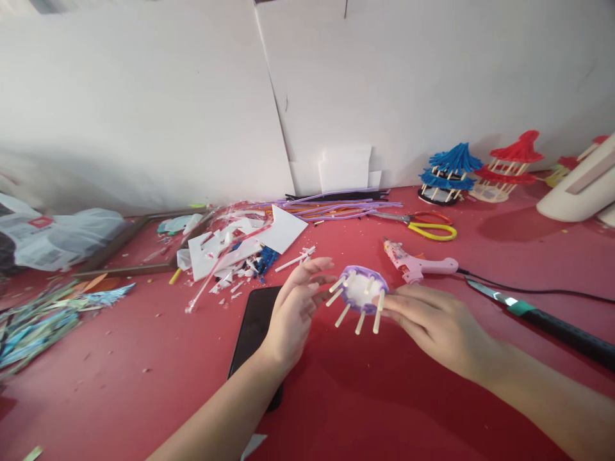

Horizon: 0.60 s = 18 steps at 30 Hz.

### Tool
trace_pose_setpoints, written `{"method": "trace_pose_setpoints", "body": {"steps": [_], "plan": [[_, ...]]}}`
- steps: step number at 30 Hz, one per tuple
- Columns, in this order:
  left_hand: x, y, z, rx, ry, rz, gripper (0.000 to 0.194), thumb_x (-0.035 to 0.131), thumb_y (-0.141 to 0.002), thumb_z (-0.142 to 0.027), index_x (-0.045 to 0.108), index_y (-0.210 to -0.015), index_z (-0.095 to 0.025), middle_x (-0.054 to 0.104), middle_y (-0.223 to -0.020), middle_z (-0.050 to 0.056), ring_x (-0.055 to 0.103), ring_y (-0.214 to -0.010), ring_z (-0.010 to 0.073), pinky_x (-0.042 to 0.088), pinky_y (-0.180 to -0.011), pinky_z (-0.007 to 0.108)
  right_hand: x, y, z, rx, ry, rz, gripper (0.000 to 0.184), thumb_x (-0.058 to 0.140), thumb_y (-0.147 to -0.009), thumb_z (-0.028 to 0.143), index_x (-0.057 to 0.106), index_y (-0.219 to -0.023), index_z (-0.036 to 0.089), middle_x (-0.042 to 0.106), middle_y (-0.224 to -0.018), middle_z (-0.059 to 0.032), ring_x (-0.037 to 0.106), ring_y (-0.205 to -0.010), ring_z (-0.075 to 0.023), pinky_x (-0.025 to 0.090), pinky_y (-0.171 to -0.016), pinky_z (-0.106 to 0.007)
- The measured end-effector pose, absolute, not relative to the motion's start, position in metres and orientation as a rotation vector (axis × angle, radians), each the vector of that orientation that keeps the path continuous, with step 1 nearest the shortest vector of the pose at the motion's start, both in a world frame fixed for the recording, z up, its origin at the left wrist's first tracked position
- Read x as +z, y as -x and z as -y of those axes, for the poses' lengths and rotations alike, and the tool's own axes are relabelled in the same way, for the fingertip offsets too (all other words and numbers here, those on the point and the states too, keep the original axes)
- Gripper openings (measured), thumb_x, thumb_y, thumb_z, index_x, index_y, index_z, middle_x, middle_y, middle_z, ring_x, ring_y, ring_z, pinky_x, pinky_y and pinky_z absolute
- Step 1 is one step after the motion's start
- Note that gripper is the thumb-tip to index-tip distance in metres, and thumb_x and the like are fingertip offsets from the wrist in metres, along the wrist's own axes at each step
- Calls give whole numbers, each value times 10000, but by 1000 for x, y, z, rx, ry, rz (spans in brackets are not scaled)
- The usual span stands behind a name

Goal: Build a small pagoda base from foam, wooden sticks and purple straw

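A small round piece (358, 289) has a white disc edged in fuzzy purple pipe cleaner, with several short pale sticks standing out around it. It is tilted above the red table, its sticks pointing toward me. My right hand (435, 323) pinches its right edge between thumb and fingers. At the left side, my left hand (295, 314) has its fingers apart and slightly curled near the sticks; whether a fingertip touches them I cannot tell. Beneath the left hand lies a black phone (254, 326). A pink glue gun (418, 266) rests just beyond my right hand.
Scissors (432, 227) and purple pipe cleaners (336, 205) lie at the back. A box cutter (538, 317) and the glue gun's cord are at right. Blue (449, 173) and red (512, 166) little pavilions stand behind. White scraps (230, 250) and a wooden frame (115, 243) lie left.
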<state>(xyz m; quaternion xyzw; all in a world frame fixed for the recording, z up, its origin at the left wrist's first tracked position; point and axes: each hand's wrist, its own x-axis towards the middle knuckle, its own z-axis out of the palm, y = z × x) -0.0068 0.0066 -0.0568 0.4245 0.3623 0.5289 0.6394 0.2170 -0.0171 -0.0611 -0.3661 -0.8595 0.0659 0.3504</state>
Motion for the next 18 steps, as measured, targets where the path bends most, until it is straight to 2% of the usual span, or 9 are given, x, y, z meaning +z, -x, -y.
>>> {"method": "trace_pose_setpoints", "body": {"steps": [2,5,8,10,11,13,15,18], "plan": [[-55,7,-5,1138,-1000,-790,356,552,-833,-437,654,-1077,-197,643,-1155,84,574,-1106,271,461,-931,365,-61,-217,16,156,933,2254,235,493,-930,128,629,-1105,206,701,-869,-55,667,-771,-150,542,-702,-262],[-54,7,-3,1009,-1089,-775,615,418,-848,-676,635,-1146,-183,619,-1232,118,547,-1167,315,418,-993,405,-59,-218,15,114,910,2283,218,506,-932,154,639,-1098,198,682,-812,-41,650,-721,-148,535,-687,-265],[-56,6,-2,1027,-1156,-754,703,304,-857,-723,632,-1171,-187,568,-1301,119,503,-1221,319,379,-1038,414,-56,-221,14,68,881,2315,216,474,-950,169,653,-1070,177,672,-804,-51,637,-716,-147,525,-682,-263],[-59,6,-4,1136,-1189,-777,643,299,-891,-675,673,-1100,-195,527,-1333,103,461,-1257,301,385,-1034,390,-55,-224,14,50,841,2351,256,416,-970,152,652,-1068,161,664,-818,-62,626,-734,-145,517,-688,-263],[-60,6,-5,1215,-1194,-797,563,348,-908,-626,691,-1050,-203,527,-1323,93,447,-1265,285,398,-1020,371,-55,-225,14,51,820,2368,280,388,-975,135,650,-1072,156,656,-817,-63,616,-736,-142,512,-687,-264],[-63,6,-9,1362,-1139,-840,324,523,-899,-482,703,-969,-222,570,-1242,67,479,-1212,236,425,-979,326,-56,-227,14,63,788,2393,304,364,-976,108,646,-1079,156,634,-801,-55,587,-725,-138,498,-676,-264],[-64,6,-12,1424,-1004,-861,147,678,-824,-319,689,-943,-234,626,-1092,34,550,-1078,173,441,-946,287,-58,-227,14,87,776,2410,276,396,-968,107,643,-1079,159,610,-781,-44,557,-714,-137,484,-671,-270],[-63,5,-16,1403,-808,-806,264,779,-710,-192,664,-945,-227,644,-914,-6,597,-929,114,454,-924,254,-61,-227,13,108,770,2410,227,449,-955,113,640,-1071,155,591,-779,-38,530,-714,-137,468,-675,-276]]}}
